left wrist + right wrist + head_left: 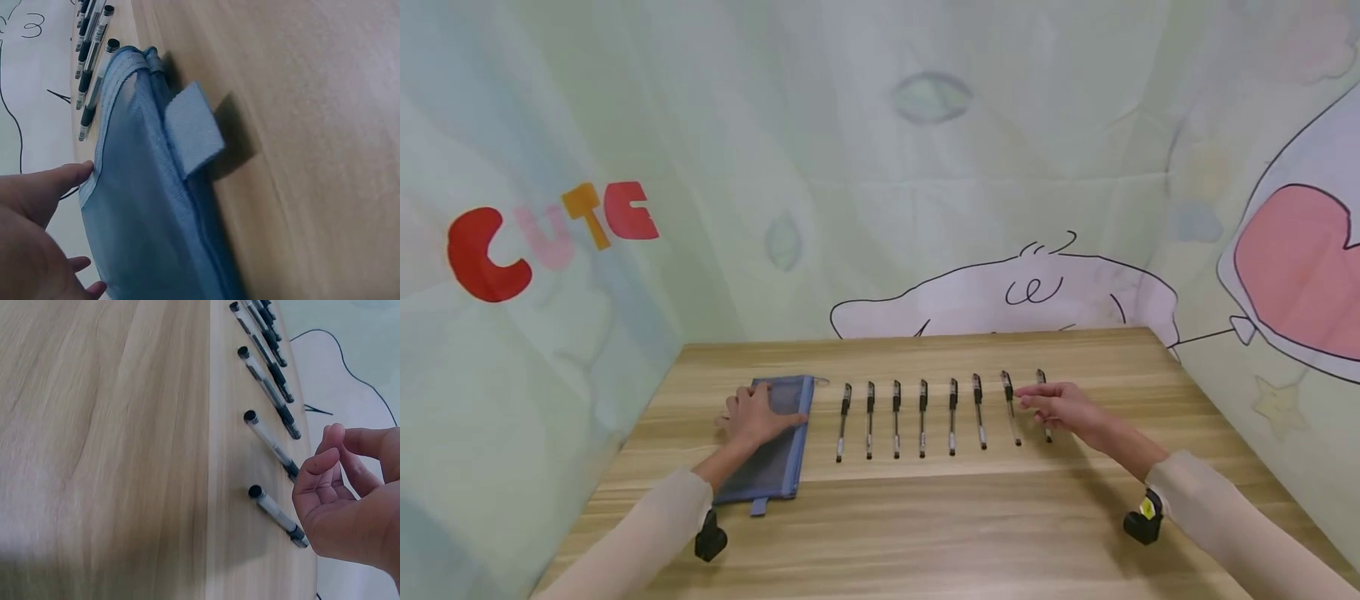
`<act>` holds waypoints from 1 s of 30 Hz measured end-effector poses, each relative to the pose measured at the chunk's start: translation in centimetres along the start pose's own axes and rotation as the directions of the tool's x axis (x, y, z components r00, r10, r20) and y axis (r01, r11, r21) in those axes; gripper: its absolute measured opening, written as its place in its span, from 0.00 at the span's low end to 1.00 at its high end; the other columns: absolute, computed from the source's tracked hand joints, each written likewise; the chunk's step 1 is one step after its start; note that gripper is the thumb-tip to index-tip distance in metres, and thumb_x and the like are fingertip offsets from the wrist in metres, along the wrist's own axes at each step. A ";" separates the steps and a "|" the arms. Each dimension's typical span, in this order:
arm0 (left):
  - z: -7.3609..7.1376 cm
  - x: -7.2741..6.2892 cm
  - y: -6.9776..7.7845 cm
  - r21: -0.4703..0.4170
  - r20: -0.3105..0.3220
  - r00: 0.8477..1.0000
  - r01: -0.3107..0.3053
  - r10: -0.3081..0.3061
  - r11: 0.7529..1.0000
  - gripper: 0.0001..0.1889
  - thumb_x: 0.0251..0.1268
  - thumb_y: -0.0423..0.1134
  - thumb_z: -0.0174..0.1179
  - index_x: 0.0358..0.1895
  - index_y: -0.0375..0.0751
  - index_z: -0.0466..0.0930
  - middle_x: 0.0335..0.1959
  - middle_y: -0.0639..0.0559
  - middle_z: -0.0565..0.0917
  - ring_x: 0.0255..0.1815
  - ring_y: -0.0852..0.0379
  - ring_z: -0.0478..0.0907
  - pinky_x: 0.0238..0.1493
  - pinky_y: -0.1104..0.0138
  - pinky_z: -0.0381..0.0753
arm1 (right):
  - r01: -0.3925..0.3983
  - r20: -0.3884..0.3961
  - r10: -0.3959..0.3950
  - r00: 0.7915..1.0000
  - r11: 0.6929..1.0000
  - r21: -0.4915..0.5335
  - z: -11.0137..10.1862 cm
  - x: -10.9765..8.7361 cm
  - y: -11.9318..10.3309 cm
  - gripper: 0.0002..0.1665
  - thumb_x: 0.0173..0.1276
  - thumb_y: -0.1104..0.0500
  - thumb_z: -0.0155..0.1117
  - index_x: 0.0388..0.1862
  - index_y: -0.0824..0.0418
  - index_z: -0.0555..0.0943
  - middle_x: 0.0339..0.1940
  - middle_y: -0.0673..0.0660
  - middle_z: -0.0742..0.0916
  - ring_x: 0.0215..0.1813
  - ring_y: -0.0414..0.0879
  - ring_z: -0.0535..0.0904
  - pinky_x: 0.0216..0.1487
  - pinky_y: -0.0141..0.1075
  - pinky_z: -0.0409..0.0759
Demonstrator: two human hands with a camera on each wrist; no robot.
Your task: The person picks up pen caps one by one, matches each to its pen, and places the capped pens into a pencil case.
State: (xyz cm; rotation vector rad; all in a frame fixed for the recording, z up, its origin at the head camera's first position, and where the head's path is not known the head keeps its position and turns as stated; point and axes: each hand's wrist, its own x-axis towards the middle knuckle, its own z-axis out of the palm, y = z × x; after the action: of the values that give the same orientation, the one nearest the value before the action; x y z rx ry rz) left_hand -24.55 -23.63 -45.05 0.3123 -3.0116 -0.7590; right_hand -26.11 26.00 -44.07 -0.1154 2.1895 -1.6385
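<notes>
My left hand (752,419) rests on a blue mesh zipper pouch (767,467), fingers spread on it and thumb at its zipper edge. The left wrist view shows the thumb touching the pouch (144,212) near its edge band, with a small fabric tab (194,128) sticking up from one end. My right hand (1063,410) hovers over the right end of a row of pens, fingers loosely curled and holding nothing. It partly covers the rightmost pen (1048,435); its fingertips are close to the second pen from the right (1007,385). Thumb and fingertips meet in the right wrist view.
Several clear-barrelled black gel pens (922,408) lie side by side in a row, black caps toward the back. They lie right of the pouch on a wood-grain table (925,533). A printed cloth backdrop (880,208) stands behind the table's back edge and along both sides.
</notes>
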 end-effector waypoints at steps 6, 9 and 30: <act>0.5 -1.1 0.4 -0.030 0.045 0.999 0.027 -0.025 0.999 0.56 0.49 0.60 0.75 0.75 0.30 0.59 0.72 0.20 0.55 0.72 0.20 0.53 0.64 0.20 0.56 | -0.010 0.023 0.010 1.000 1.000 0.005 0.6 0.1 -0.2 0.28 0.78 0.57 0.59 0.69 0.74 0.72 0.44 0.49 0.86 0.35 0.36 0.79 0.35 0.28 0.79; 0.9 -1.4 0.9 -0.044 0.030 1.000 0.001 0.001 0.999 0.55 0.49 0.57 0.76 0.74 0.30 0.60 0.72 0.20 0.54 0.72 0.19 0.53 0.63 0.19 0.57 | -0.004 0.038 0.004 0.999 1.000 0.011 1.0 0.3 -0.3 0.29 0.78 0.57 0.59 0.70 0.73 0.72 0.43 0.49 0.87 0.35 0.36 0.79 0.35 0.28 0.78; 0.5 -1.2 0.3 -0.139 -0.018 0.999 -0.032 0.030 0.990 0.21 0.59 0.52 0.71 0.44 0.39 0.84 0.65 0.27 0.72 0.65 0.26 0.68 0.52 0.37 0.75 | -0.009 0.140 -0.001 0.990 0.997 0.071 5.3 2.2 -1.4 0.28 0.78 0.56 0.60 0.70 0.72 0.72 0.48 0.53 0.87 0.38 0.37 0.80 0.39 0.29 0.80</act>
State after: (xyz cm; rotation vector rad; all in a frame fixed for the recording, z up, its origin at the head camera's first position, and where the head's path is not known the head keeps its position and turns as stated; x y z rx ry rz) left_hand -23.43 -22.88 -45.29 0.2657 -2.9220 -0.9537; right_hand -26.47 20.15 -44.55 -0.1997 2.0238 -1.6520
